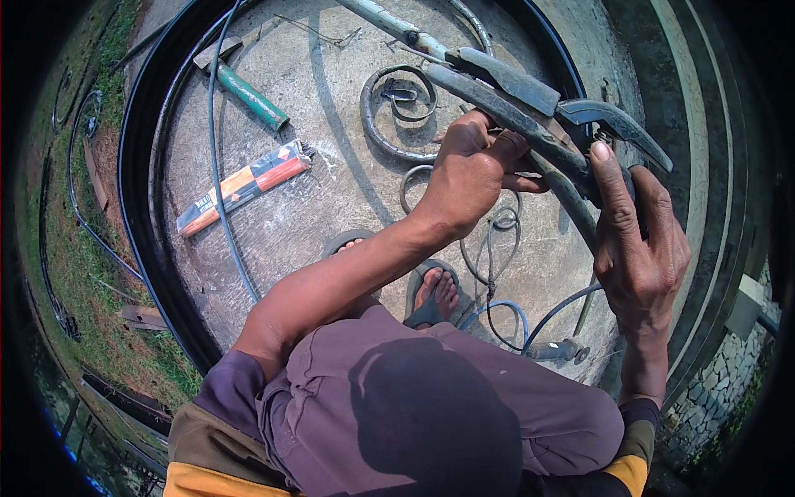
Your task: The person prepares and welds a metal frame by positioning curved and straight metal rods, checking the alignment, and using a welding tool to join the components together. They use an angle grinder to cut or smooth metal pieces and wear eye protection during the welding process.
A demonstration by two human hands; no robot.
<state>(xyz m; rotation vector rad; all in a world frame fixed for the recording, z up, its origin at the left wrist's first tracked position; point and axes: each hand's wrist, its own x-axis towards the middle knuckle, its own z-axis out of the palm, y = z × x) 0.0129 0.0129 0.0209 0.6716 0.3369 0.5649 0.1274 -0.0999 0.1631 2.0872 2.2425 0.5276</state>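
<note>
A worn grey metal clamp-like tool (pixel 507 81), with long jaws, a coil spring and a curved lever (pixel 617 120), is held up at the upper right. It meets a scuffed metal tube (pixel 389 25) running to the top edge; whether it bites on the tube I cannot tell. My left hand (pixel 468 170) is closed round its lower bar, the fingertips partly behind it. My right hand (pixel 642 228) grips the dark end below the lever, index finger raised against it near the spring. The right thumb is hidden.
A large black hoop (pixel 132 166) curves round the concrete (pixel 273 199). Inside lie a green-handled hammer (pixel 252 98), an orange-and-blue rod packet (pixel 244 189), a coiled metal strip (pixel 368 108), cables (pixel 219 157) and a grey cylindrical tool (pixel 555 352). My sandalled feet (pixel 435 294) stand close below.
</note>
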